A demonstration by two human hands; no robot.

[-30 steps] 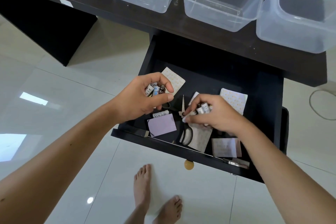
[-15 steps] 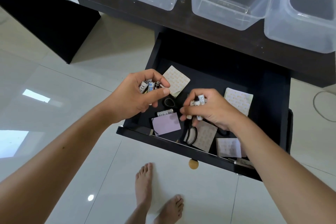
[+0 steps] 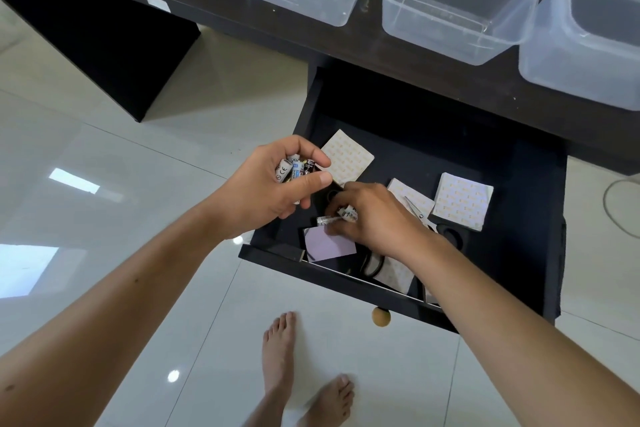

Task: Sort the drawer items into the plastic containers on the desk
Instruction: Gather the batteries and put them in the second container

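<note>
a glossy pale tiled floor (image 3: pixel 104 156) is seen beneath a dark matte desk (image 3: pixel 214 7), on which clear plastic containers (image 3: pixel 457 0) are set, well beyond both grips. the open black drawer (image 3: pixel 519 166) is reached into. a cluster of small cylindrical batteries (image 3: pixel 294 170) is clenched in the left hand (image 3: pixel 263 187). just right of it, more batteries (image 3: pixel 346 213) are grasped by the right hand (image 3: pixel 374 215), above a lilac card (image 3: pixel 329 246). scissors (image 3: pixel 446 232) and dotted square sheets (image 3: pixel 462 201) are partly covered by the right wrist.

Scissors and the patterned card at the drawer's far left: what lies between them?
In the head view, the right hand, gripping batteries, lies between the scissors and the patterned card.
</note>
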